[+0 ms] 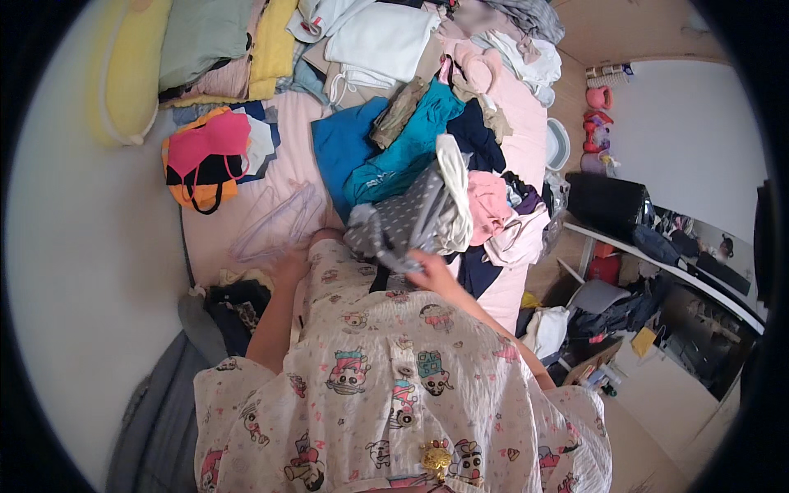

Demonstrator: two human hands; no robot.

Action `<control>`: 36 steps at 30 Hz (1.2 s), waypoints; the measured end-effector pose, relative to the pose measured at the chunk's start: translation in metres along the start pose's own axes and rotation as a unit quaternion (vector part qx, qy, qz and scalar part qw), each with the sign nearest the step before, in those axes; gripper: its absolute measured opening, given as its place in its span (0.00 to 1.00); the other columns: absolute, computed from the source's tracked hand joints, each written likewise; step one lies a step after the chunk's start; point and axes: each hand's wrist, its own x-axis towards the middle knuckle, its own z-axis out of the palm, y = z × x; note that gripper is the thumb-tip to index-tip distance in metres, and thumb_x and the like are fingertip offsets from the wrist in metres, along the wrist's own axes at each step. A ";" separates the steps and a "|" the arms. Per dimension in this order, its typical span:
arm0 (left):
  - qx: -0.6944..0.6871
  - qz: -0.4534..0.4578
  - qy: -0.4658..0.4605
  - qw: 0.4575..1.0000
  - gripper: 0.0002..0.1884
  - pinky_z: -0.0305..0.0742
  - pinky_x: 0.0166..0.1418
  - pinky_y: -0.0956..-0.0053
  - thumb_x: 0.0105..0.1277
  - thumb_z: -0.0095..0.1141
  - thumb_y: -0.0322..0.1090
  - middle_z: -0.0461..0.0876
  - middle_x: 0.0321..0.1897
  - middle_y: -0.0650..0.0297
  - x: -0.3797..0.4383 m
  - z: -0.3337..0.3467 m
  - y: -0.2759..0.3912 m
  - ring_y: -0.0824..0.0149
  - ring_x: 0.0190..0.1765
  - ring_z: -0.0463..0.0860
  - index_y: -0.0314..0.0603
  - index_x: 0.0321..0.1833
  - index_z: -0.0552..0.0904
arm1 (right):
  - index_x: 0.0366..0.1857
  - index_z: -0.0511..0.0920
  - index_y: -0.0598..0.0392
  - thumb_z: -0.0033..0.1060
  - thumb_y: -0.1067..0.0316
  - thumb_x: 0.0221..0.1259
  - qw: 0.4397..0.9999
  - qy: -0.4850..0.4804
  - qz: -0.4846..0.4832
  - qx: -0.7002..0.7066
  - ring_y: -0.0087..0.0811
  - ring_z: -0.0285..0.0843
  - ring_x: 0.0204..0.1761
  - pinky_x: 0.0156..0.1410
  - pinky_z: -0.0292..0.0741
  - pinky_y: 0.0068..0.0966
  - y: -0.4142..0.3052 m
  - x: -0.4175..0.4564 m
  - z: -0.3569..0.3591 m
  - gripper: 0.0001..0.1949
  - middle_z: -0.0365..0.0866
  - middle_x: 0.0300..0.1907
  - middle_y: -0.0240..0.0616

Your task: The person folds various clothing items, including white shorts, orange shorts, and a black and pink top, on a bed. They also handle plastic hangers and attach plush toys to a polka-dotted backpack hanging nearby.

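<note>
My right hand [431,271] grips the edge of a grey garment with white polka dots [397,215], lifted partly off the clothes heap in front of my lap. A cream-white cloth [455,191] lies against its right side. My left hand [288,264] is blurred, close to my knee and just below some pale purple clothes hangers [277,222] on the pink bed sheet [296,142]; whether it touches them cannot be made out. Beyond the grey garment lie a teal garment [410,145], a blue one [345,138] and a dark navy one [478,135].
Left of the heap sits a small pile topped by a pink bra [209,138]. Folded clothes, including white trousers [382,40], line the far side. Pink clothing [487,206] lies at right. A wall [80,246] bounds the left; a basin [556,145] stands beyond the bed's right edge.
</note>
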 end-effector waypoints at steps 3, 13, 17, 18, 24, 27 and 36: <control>-0.107 0.232 0.138 0.957 0.41 0.68 0.64 0.53 0.58 0.64 0.43 0.75 0.60 0.48 -0.043 -0.123 0.094 0.42 0.60 0.74 0.45 0.74 0.62 | 0.51 0.80 0.54 0.71 0.69 0.56 0.990 -0.055 -0.103 0.073 0.25 0.79 0.41 0.46 0.74 0.26 0.029 0.016 0.031 0.18 0.82 0.40 0.36; -0.401 0.173 0.200 0.877 0.13 0.73 0.50 0.53 0.60 0.56 0.32 0.80 0.35 0.42 -0.062 -0.085 0.139 0.38 0.44 0.79 0.32 0.45 0.79 | 0.71 0.59 0.46 0.75 0.49 0.49 0.899 0.113 0.302 -0.298 0.61 0.57 0.71 0.64 0.66 0.59 0.261 0.062 -0.015 0.45 0.59 0.71 0.58; -0.272 0.294 0.192 0.896 0.15 0.73 0.53 0.56 0.50 0.56 0.29 0.81 0.38 0.46 -0.089 -0.116 0.136 0.42 0.48 0.79 0.35 0.43 0.81 | 0.65 0.67 0.48 0.76 0.57 0.47 0.949 0.037 0.249 -0.192 0.58 0.70 0.64 0.60 0.71 0.52 0.255 0.073 -0.022 0.38 0.71 0.62 0.59; -0.241 0.276 0.118 0.923 0.15 0.73 0.54 0.56 0.50 0.56 0.30 0.81 0.39 0.46 -0.098 -0.115 0.136 0.42 0.50 0.79 0.35 0.42 0.81 | 0.64 0.69 0.50 0.76 0.59 0.46 0.969 0.074 0.209 -0.110 0.56 0.73 0.61 0.59 0.73 0.50 0.251 0.067 -0.031 0.36 0.75 0.58 0.58; -0.193 0.338 0.050 0.920 0.42 0.63 0.69 0.48 0.57 0.66 0.52 0.65 0.68 0.46 -0.114 -0.170 0.184 0.39 0.68 0.67 0.49 0.74 0.64 | 0.63 0.70 0.56 0.64 0.71 0.58 0.920 0.231 0.028 0.315 0.29 0.76 0.53 0.58 0.73 0.27 0.060 0.014 -0.104 0.27 0.78 0.53 0.36; -0.382 0.403 0.150 0.818 0.52 0.56 0.76 0.56 0.55 0.73 0.43 0.54 0.76 0.47 -0.140 -0.260 0.225 0.49 0.77 0.57 0.43 0.78 0.53 | 0.67 0.65 0.60 0.58 0.75 0.56 0.842 0.096 0.014 0.531 0.38 0.74 0.62 0.68 0.70 0.36 -0.054 -0.013 -0.140 0.30 0.74 0.60 0.43; -0.498 0.419 0.269 0.710 0.23 0.76 0.52 0.75 0.60 0.68 0.31 0.84 0.45 0.58 -0.187 -0.386 0.169 0.70 0.48 0.81 0.32 0.57 0.78 | 0.36 0.80 0.57 0.55 0.53 0.73 0.895 0.285 -0.150 0.310 0.15 0.67 0.23 0.28 0.64 0.16 -0.199 -0.002 -0.168 0.16 0.74 0.24 0.25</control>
